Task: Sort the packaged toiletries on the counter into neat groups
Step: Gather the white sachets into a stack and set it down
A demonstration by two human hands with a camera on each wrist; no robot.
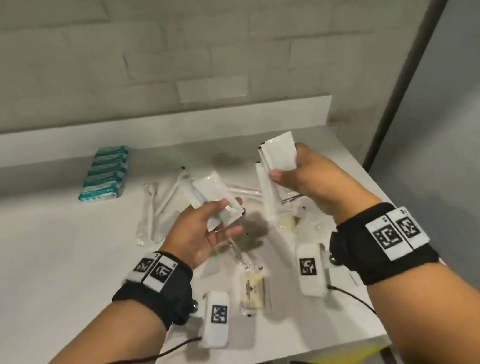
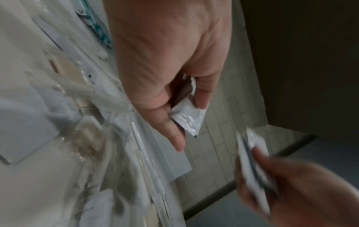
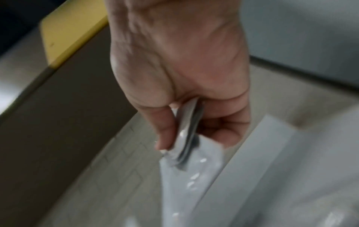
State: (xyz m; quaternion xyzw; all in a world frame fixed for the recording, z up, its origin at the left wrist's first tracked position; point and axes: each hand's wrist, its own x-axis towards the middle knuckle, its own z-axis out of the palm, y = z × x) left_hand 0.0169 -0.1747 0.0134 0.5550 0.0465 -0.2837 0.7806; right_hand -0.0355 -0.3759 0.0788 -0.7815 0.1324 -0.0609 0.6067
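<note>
Head view: both hands are raised above the white bench (image 1: 42, 256). The left hand (image 1: 199, 233) has its fingers curled around a white sachet (image 1: 216, 197). The right hand (image 1: 309, 178) pinches a small stack of white sachets (image 1: 279, 153) between thumb and fingers. A neat row of teal packets (image 1: 105, 177) lies at the far left. Long clear-wrapped items (image 1: 159, 208) and a yellowish packet (image 1: 252, 291) lie loose in the middle, unsorted.

Left wrist view: the left hand's fingers (image 2: 174, 135) and thumb grip the sachet by one end. The picture is blurred.

Right wrist view: the right hand's fingers (image 3: 165, 130) clamp the stack edge-on; several layers show, but the count is unclear.

Judgement: the step in hand appears to be adding the single sachet to the stack. It should be laid flat, edges aligned, and the grip kept firm, since the glossy film may slip. The stack should then be set down well apart from the other groups.
</note>
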